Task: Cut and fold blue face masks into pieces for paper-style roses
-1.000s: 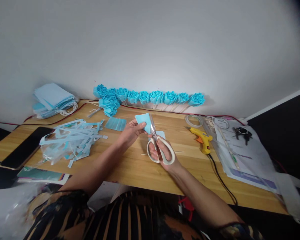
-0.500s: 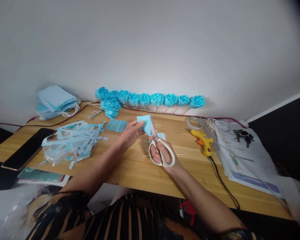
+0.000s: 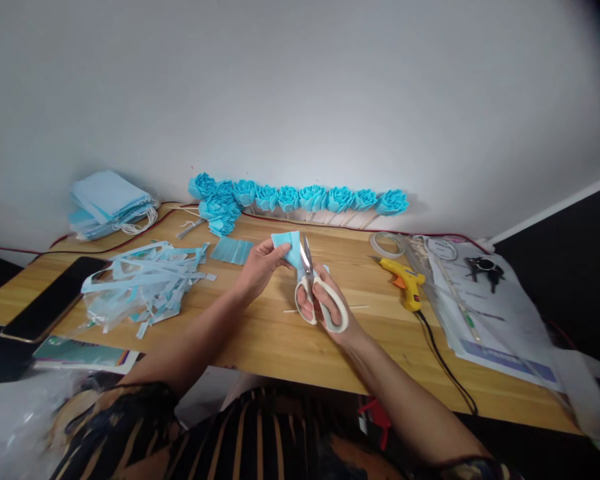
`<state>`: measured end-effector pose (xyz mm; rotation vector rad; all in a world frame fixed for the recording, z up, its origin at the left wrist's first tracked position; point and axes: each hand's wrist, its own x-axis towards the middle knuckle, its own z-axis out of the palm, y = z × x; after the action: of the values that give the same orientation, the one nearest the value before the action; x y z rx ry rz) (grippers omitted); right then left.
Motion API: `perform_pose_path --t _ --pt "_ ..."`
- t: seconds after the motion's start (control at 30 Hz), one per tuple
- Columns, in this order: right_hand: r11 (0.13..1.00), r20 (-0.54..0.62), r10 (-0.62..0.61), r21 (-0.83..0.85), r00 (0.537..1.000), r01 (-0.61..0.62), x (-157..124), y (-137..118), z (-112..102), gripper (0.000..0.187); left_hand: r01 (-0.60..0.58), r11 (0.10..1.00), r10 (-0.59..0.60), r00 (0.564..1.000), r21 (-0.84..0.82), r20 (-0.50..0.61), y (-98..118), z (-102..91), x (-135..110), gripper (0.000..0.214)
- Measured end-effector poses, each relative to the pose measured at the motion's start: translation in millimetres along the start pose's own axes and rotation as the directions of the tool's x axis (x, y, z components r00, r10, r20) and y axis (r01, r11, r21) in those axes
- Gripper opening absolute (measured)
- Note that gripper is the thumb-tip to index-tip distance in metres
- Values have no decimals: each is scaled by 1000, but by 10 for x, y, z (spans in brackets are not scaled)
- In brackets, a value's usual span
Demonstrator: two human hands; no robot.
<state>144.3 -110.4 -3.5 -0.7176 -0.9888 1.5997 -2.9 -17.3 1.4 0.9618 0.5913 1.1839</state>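
Note:
My left hand point(image 3: 261, 267) pinches a small light-blue piece of fabric point(image 3: 286, 244) between thumb and fingers above the middle of the table. Around the white handles of a pair of scissors point(image 3: 307, 261) my right hand point(image 3: 333, 303) is closed, thumb and fingers through the loops. The blades are parted a little and point away from me, along the right edge of the fabric. A bit of light blue shows by my right fingers; whether they hold it I cannot tell. Beneath the scissors a thin stick point(image 3: 361, 307) lies on the wood.
Blue fabric flowers point(image 3: 313, 197) line the wall. At left are stacked face masks point(image 3: 109, 197), cut strips point(image 3: 147, 283), a phone point(image 3: 55, 300) and flat blue pieces point(image 3: 231, 251). At right lie a yellow glue gun point(image 3: 404, 280), a tape roll point(image 3: 387, 244), keys point(image 3: 485, 269) and papers point(image 3: 500, 320).
The scissor blades have opened and turned slightly, now lying along the fabric's right edge. The fabric's top has tilted and shows a fold or strip. Both hands stay nearly in place.

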Motion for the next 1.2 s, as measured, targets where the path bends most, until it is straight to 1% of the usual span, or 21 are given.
perform_pose_path --t 0.1,0.2,0.37,0.57,0.73,0.83,0.97,1.2 --pt "1000 12 11 3 1000 -11 1 -22 0 74 -26 999 25 1000 30 15 8 1 -7 34" --pt "1000 16 17 9 1000 -17 3 -17 -12 83 -49 997 48 999 55 10 5 3 -17 33" --pt "1000 -4 3 18 1000 -3 8 -9 -37 82 -28 993 24 999 116 34 -62 36 -56 36" --pt "999 -85 -39 16 996 41 -6 -28 12 73 22 1000 -23 999 14 29 -122 79 -78 38" --pt "996 -85 -67 48 994 71 -12 9 24 68 35 999 -35 999 -14 26 -111 92 -73 38" --pt "996 -90 -69 55 994 74 -13 23 13 70 47 999 -46 998 -15 36 -107 92 -70 39" --pt "997 -102 -75 26 992 78 -16 29 6 75 59 998 -58 997 -14 49 -111 77 -63 39" --pt "996 -102 -85 13 991 87 -18 4 5 82 57 998 -56 997 -16 61 -92 60 -61 39"
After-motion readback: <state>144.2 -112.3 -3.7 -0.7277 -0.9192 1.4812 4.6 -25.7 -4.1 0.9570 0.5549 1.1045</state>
